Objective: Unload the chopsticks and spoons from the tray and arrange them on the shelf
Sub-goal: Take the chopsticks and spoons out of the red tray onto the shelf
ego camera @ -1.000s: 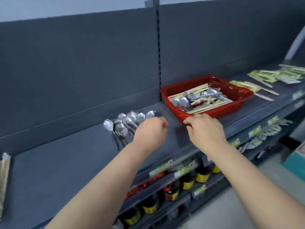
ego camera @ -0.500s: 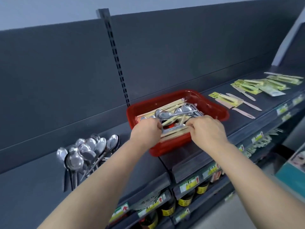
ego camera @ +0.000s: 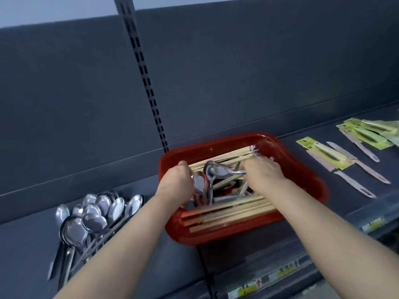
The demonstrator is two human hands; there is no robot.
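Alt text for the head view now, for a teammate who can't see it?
Both hands are in the red plastic tray on the dark grey shelf: the left hand grips metal spoons, the right hand pinches a spoon handle among wooden chopsticks. More spoons are piled left; packaged knives lie right.

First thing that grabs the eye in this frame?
The red tray in the middle, crammed with chopsticks and spoons, with the left hand and right hand both in it. A shiny spoon heap lies on the shelf to its left; packaged knives lie to its right.
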